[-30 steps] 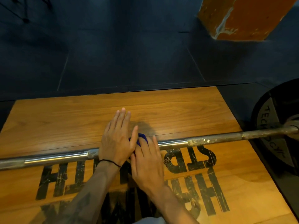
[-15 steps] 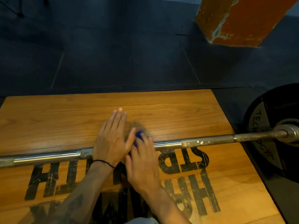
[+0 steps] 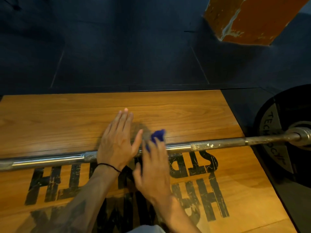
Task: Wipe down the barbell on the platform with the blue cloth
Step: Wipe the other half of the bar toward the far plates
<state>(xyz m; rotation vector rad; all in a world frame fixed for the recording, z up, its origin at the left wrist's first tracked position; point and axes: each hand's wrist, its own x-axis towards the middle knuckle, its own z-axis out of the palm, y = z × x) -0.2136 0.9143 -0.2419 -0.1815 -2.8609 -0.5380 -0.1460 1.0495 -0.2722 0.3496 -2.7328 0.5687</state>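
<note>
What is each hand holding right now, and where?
The right hand presses the blue cloth onto the barbell, fingers over its near part. The left hand lies flat on the bar, gripping nothing.

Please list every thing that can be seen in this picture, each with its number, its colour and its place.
barbell: one, steel with rusty patches, lying across the platform from left to right
blue cloth: one, dark blue, on the bar under the right hand
platform: one, brown wood with worn black letters, under the bar
weight plate: one, black and grey, on the bar's right end
floor mats: dark, beyond the platform
column: one, orange with chipped paint, top right
left hand: flat, open, on the bar; black band at the wrist
right hand: on the bar, pressing the cloth
</note>
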